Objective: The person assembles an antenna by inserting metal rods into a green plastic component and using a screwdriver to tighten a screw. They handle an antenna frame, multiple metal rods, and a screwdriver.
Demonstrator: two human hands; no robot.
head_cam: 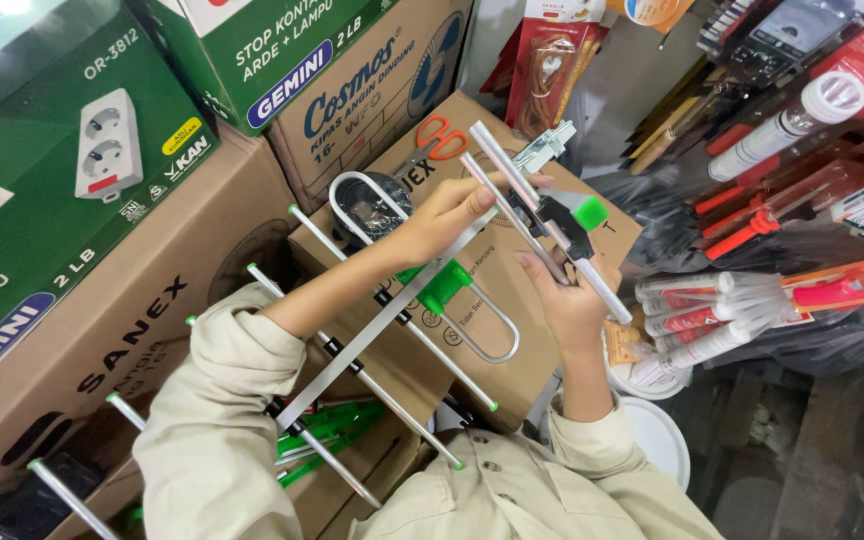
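Both hands closed on the antenna [392,320]: left hand [447,215] on its long boom, right hand [567,295] under the black clamp [557,220]; judged light, stiff, thin rods bendable, best held by boom

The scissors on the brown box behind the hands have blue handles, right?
Not quite. The scissors do lie on the brown box behind the hands, but their handles are orange, not blue. The head view shows it.
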